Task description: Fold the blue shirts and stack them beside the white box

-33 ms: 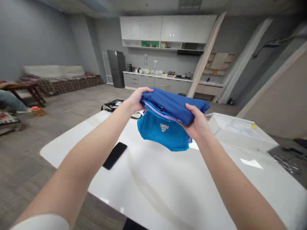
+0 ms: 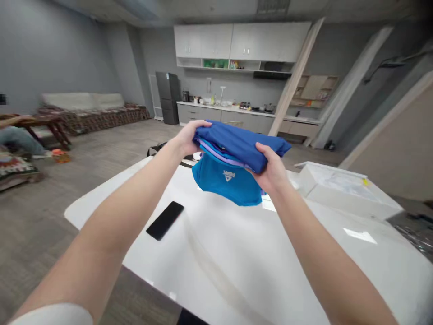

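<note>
Between my two hands a folded blue garment [image 2: 241,139] is held up over the white table [image 2: 216,243], with purple and lighter blue layers showing along its edge. A bright blue part [image 2: 219,183] with a white PEAK logo hangs below the fold. My left hand [image 2: 191,136] grips the left end, thumb on top. On the near right side my right hand [image 2: 270,169] pinches the cloth, its thumb above and its other fingers mostly hidden underneath. A black phone [image 2: 165,220] lies on the table below my left forearm.
At the table's right stands a white box [image 2: 348,189] with a clear-looking top. A black strap or bag [image 2: 155,149], partly covered by my left arm, is at the far edge. Kitchen cabinets [image 2: 203,113] line the back wall. Part of a seated person [image 2: 16,137] shows far left.
The bundle and both hands have shifted slightly left, while the view has turned a little so the room and table sit slightly farther right. Both hands keep their hold.
</note>
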A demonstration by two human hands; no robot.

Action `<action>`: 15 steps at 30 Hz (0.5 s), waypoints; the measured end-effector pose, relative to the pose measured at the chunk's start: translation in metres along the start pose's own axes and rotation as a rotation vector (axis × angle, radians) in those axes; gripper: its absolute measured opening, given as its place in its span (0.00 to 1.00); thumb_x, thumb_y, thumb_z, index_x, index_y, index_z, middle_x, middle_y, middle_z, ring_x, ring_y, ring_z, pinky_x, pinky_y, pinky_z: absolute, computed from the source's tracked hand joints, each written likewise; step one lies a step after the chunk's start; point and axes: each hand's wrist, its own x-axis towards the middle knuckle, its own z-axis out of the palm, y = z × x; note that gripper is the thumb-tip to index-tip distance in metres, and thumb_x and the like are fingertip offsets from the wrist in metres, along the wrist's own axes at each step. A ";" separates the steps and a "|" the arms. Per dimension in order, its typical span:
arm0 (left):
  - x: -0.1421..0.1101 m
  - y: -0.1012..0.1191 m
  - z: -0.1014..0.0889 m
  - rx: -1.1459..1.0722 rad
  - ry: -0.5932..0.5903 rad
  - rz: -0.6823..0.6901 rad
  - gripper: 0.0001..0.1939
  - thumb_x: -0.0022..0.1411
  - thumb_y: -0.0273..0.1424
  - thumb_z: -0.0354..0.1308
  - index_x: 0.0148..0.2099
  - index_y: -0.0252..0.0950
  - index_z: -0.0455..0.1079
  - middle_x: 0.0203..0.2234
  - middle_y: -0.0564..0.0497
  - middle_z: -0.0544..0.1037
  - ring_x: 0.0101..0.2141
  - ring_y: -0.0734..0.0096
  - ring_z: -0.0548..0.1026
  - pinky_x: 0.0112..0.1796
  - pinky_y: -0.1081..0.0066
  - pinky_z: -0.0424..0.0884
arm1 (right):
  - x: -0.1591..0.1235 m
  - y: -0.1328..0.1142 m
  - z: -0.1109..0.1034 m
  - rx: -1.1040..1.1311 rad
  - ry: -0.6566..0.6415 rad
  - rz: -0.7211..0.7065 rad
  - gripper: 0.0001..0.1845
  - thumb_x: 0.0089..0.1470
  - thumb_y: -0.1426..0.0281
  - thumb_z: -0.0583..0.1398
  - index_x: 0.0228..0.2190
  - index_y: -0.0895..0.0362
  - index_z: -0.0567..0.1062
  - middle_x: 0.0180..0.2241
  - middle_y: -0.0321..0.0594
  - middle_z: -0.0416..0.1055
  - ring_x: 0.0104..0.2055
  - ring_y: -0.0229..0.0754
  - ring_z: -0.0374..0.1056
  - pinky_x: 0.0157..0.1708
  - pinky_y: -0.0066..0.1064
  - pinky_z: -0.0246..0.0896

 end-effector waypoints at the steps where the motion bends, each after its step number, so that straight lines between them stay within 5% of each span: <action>1: -0.001 0.017 -0.032 -0.012 0.038 0.055 0.16 0.45 0.34 0.67 0.36 0.33 0.72 0.26 0.51 0.79 0.27 0.64 0.77 0.29 0.65 0.78 | 0.017 0.020 0.030 0.007 -0.041 -0.027 0.18 0.45 0.65 0.70 0.40 0.54 0.77 0.40 0.34 0.81 0.46 0.44 0.77 0.46 0.34 0.75; 5: -0.020 0.055 -0.171 -0.042 0.194 0.207 0.16 0.45 0.32 0.65 0.39 0.33 0.73 0.30 0.50 0.81 0.30 0.65 0.78 0.32 0.67 0.79 | 0.055 0.118 0.130 0.001 -0.205 -0.115 0.28 0.41 0.66 0.72 0.46 0.55 0.76 0.45 0.36 0.79 0.52 0.45 0.74 0.56 0.37 0.68; 9: -0.069 0.028 -0.313 -0.022 0.356 0.177 0.19 0.45 0.28 0.64 0.43 0.31 0.75 0.35 0.46 0.82 0.34 0.62 0.80 0.37 0.64 0.80 | 0.033 0.245 0.192 -0.031 -0.232 0.011 0.36 0.38 0.67 0.74 0.51 0.55 0.72 0.50 0.39 0.77 0.54 0.45 0.71 0.60 0.39 0.64; 12: -0.118 -0.019 -0.399 0.105 0.544 -0.083 0.18 0.43 0.24 0.64 0.41 0.30 0.75 0.32 0.44 0.82 0.33 0.59 0.80 0.36 0.61 0.81 | -0.011 0.339 0.221 -0.023 -0.131 0.430 0.31 0.45 0.69 0.72 0.51 0.54 0.70 0.51 0.42 0.76 0.54 0.46 0.72 0.56 0.40 0.68; 15: -0.163 -0.065 -0.458 0.478 0.828 -0.375 0.14 0.38 0.23 0.67 0.32 0.31 0.73 0.24 0.44 0.80 0.28 0.56 0.79 0.32 0.58 0.80 | -0.055 0.408 0.239 0.031 -0.026 0.965 0.21 0.58 0.68 0.64 0.52 0.54 0.66 0.51 0.45 0.73 0.48 0.48 0.75 0.42 0.47 0.77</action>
